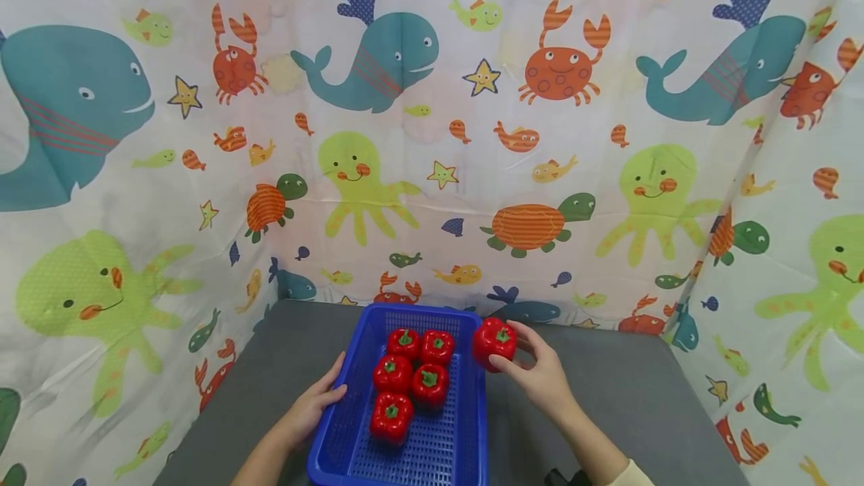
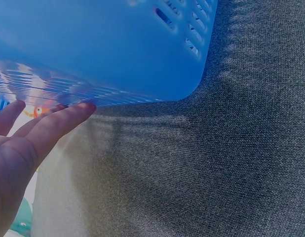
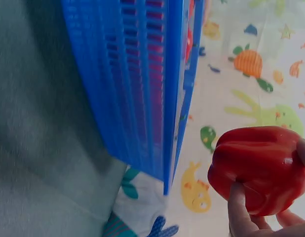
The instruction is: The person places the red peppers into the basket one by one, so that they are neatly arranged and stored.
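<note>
A red bell pepper point(image 1: 495, 343) with a green stem is gripped between the thumb and fingers of my right hand point(image 1: 540, 373). It is held up beside the right rim of a blue plastic basket point(image 1: 481, 426). In the right wrist view the pepper point(image 3: 261, 168) hangs beyond the basket's slotted wall point(image 3: 128, 89). Inside the basket, several more red bell peppers point(image 1: 392, 374) stand grouped toward the left and back, stems up. My left hand point(image 1: 307, 411) rests against the basket's left side, its fingers point(image 2: 63, 121) fairly straight along the wall in the left wrist view.
The basket stands on a dark grey cloth-covered table point(image 1: 580, 396). A white curtain point(image 1: 418, 246) printed with sea animals hangs behind and on both sides. A small black object point(image 1: 567, 477) shows by the right forearm at the lower edge.
</note>
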The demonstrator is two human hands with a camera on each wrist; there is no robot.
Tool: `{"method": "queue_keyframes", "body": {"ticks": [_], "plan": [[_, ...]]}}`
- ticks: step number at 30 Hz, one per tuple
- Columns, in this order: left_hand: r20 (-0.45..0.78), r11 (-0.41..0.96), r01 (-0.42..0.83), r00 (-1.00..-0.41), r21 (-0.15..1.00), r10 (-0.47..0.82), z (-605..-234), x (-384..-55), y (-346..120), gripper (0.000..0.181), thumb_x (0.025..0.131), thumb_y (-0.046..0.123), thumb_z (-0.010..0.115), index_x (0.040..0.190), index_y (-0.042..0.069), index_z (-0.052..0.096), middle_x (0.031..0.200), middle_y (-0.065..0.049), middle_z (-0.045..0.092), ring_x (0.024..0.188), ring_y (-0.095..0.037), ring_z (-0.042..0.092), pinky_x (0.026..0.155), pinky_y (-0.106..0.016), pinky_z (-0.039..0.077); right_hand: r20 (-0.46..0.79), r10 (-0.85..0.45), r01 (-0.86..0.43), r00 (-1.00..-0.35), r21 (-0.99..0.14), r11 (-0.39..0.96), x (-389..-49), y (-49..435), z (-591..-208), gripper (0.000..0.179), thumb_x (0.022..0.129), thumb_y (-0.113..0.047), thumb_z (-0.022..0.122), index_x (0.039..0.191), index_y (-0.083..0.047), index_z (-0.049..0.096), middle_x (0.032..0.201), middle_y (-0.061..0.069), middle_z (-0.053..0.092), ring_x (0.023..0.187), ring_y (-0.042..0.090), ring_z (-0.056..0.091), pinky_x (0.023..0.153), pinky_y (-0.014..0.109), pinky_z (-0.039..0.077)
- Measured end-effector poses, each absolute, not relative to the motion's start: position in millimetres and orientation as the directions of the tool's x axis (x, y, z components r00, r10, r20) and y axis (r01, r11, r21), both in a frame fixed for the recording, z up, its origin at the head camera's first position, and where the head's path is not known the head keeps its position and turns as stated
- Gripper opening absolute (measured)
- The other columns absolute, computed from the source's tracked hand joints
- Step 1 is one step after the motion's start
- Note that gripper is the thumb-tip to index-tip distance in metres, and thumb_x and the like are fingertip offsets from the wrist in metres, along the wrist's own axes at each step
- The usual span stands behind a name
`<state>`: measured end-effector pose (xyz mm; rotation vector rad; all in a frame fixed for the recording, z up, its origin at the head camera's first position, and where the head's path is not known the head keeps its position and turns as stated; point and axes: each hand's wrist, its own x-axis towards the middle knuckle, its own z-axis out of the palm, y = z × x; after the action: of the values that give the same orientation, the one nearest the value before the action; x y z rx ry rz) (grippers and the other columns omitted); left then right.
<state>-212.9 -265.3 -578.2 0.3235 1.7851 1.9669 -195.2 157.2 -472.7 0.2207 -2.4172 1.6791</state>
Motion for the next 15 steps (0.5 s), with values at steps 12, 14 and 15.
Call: {"method": "queue_keyframes", "body": {"ticks": [12,14,15], "plan": [[-0.121,-0.046,-0.165,-0.86,0.985,0.496,-573,-211,-264,0.07,0.109,0.027,0.04,0.163,0.029,-0.005,0.168,-0.023,-0.007,0.143,-0.043,0.037,0.104,-0.05,0.049,0.18,-0.114,-0.203,-0.977,-0.949,0.24,-185,121,-480,0.062,0.08,-0.016,0.086,0.134,-0.013,0.056,0.133,0.01,0.062,0.123,0.033,0.059,0.083,0.032,0.06],[-0.121,-0.048,-0.167,-0.859,0.985,0.498,-573,-211,-265,0.07,0.109,0.026,0.039,0.163,0.028,-0.006,0.168,-0.024,-0.007,0.143,-0.044,0.036,0.105,-0.05,0.049,0.174,-0.134,-0.202,-0.976,-0.951,0.236,-183,116,-482,0.061,0.08,-0.017,0.087,0.133,-0.013,0.056,0.132,0.011,0.061,0.122,0.034,0.059,0.083,0.032,0.06],[-0.119,-0.047,-0.163,-0.86,0.986,0.496,-573,-211,-265,0.07,0.11,0.026,0.039,0.163,0.027,-0.006,0.167,-0.024,-0.007,0.143,-0.044,0.036,0.104,-0.05,0.049,0.173,-0.147,-0.204,-0.974,-0.951,0.234,-182,114,-483,0.061,0.081,-0.017,0.086,0.133,-0.013,0.056,0.133,0.011,0.061,0.122,0.034,0.059,0.083,0.033,0.06]]}}
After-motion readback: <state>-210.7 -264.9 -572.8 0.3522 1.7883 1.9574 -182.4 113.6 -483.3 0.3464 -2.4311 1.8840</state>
